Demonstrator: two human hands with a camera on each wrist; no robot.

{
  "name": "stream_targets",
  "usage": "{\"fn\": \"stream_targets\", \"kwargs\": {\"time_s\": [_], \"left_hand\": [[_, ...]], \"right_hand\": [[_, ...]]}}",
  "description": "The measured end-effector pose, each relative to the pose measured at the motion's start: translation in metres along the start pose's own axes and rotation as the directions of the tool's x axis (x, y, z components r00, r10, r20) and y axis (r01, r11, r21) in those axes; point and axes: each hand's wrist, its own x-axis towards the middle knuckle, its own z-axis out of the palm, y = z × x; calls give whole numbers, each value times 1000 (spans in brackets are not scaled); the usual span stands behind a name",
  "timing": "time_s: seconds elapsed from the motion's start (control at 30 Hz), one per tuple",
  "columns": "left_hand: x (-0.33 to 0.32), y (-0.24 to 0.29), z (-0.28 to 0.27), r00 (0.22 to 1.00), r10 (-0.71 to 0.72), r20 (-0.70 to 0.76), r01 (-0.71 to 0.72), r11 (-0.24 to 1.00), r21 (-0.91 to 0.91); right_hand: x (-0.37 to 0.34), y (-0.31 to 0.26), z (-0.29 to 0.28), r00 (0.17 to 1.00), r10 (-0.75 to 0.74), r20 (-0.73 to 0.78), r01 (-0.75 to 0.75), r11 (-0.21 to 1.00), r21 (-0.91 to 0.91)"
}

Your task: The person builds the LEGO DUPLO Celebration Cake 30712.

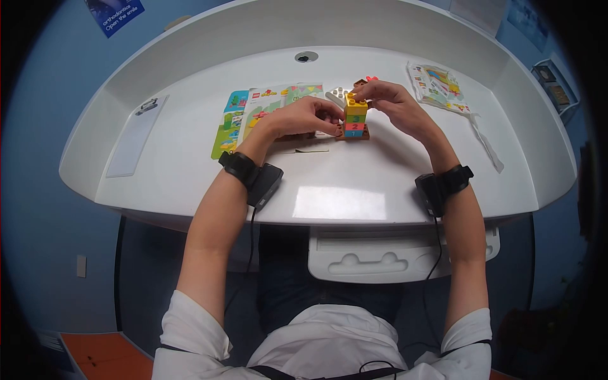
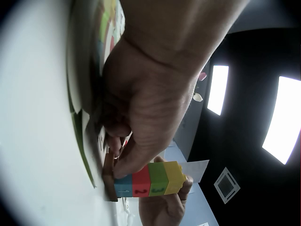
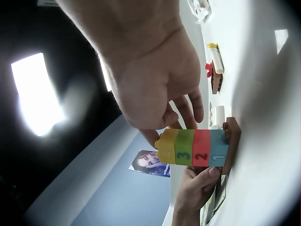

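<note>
A tower of toy building bricks stands on a brown base plate (image 3: 233,143). From the bottom up come a blue brick (image 3: 218,148) marked 1, a red brick (image 3: 201,148) marked 2, a green brick (image 3: 183,148) marked 3 and a yellow brick (image 1: 356,105). My left hand (image 1: 308,116) holds the foot of the tower, thumb against the blue brick just over the plate; its other fingers are partly hidden. At the top, my right hand (image 1: 396,104) touches the yellow brick's studs with a fingertip, its other fingers spread behind the tower.
Behind the tower lie a white studded piece (image 1: 337,95) and a brown piece with a red part (image 1: 368,81). Printed booklets (image 1: 229,130) lie left under my forearm, a clear plastic bag (image 1: 440,87) at right. A clipboard (image 1: 139,136) lies far left. The desk's raised wall (image 1: 253,35) curves around.
</note>
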Motion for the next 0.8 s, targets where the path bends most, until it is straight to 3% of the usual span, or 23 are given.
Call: {"fn": "stream_targets", "kwargs": {"time_s": [0.37,0.53,0.8], "left_hand": [[2,-2,0,1000,16,0,-16,1000,4],[1,-1,0,1000,17,2,-17,1000,-4],[1,-1,-1,1000,20,15,-20,1000,-22]], "right_hand": [[-1,0,-1,1000,22,7,-22,1000,-21],[-2,-4,1,1000,-4,-22,1,991,-137],[-2,-9,-6,999,-37,0,37,985,-167]]}}
